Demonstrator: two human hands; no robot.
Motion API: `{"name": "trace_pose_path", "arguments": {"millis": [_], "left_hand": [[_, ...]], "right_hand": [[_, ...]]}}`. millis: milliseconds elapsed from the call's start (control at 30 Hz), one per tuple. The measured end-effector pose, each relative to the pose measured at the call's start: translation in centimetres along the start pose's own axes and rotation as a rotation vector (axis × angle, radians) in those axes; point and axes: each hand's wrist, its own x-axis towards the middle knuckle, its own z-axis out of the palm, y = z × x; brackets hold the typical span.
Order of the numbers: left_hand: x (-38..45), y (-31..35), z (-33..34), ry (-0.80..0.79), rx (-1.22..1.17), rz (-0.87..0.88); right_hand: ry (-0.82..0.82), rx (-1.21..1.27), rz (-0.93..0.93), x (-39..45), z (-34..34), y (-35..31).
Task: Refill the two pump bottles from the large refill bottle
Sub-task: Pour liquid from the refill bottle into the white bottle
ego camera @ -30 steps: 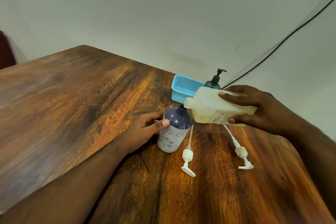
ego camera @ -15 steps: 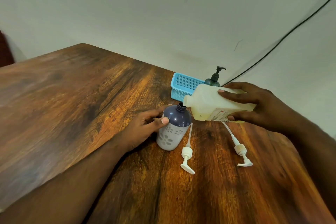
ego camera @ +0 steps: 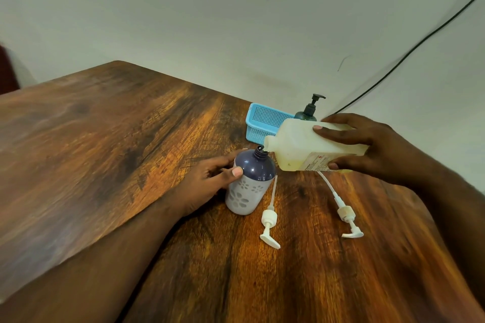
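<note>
My left hand [ego camera: 210, 178] grips a purple bottle [ego camera: 250, 181] with white flowers, which stands upright and uncapped on the wooden table [ego camera: 131, 155]. My right hand [ego camera: 372, 149] holds the large translucent refill bottle [ego camera: 301, 149] tipped on its side, yellowish liquid inside, its spout touching the purple bottle's open neck. Two white pump heads with tubes lie on the table: one [ego camera: 269, 223] right of the purple bottle, another [ego camera: 346, 215] further right. A dark green pump bottle [ego camera: 308, 111] with its black pump on stands behind the refill bottle.
A small blue mesh basket [ego camera: 262, 123] sits at the table's back edge by the wall. A black cable [ego camera: 409, 52] runs up the wall at the right. The table's left half shows bare wood.
The refill bottle's spout has come down a little onto the purple bottle's neck. My left hand keeps its grip on the purple bottle.
</note>
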Motion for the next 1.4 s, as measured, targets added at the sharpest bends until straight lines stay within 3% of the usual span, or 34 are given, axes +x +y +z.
{"name": "trace_pose_path", "arguments": {"millis": [1400], "left_hand": [[-0.07, -0.07, -0.17, -0.006, 0.051, 0.014]], "right_hand": [[-0.014, 0.030, 0.029, 0.09, -0.01, -0.21]]}}
